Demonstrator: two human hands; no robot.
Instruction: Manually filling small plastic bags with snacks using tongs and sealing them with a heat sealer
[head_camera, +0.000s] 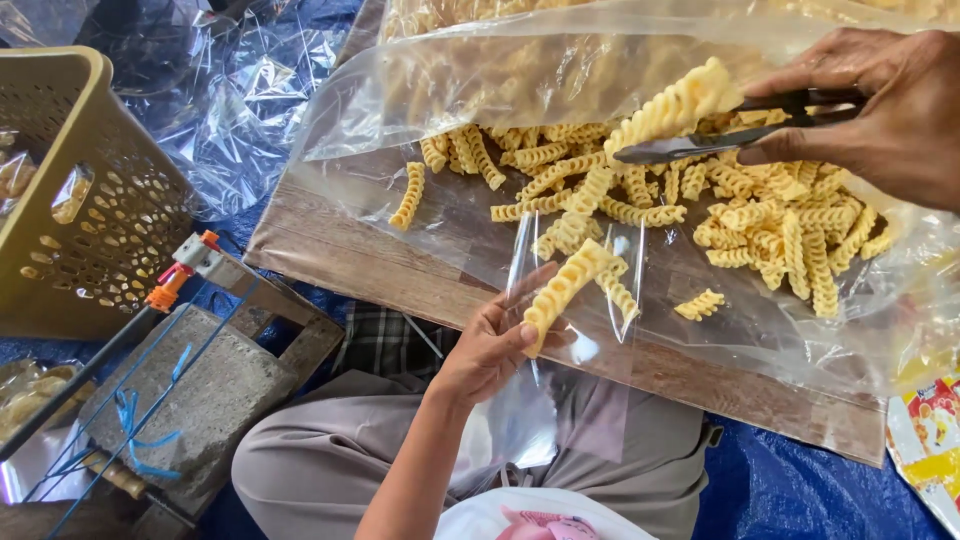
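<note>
Meanwhile left hand (490, 345) grips small bag (575, 290), right hand (880, 110) clamps tongs (740, 125) on snacks (675, 105), basket (90, 190) aside.

yellow spiral snacks (780, 235), yellow perforated basket (110, 190), blue tarp (790, 490), plaid cloth (385, 340)

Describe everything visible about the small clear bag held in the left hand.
The small clear bag is a thin, glossy, see-through plastic sleeve, held upright with its open mouth upward. The left hand pinches its lower left side, thumb across the front. Inside sit a few pale yellow spiral snack sticks, leaning diagonally. The bag hangs over a wooden board covered by a plastic sheet, just below the loose pile of spirals. Its lower end is hard to trace against the lap.
</note>
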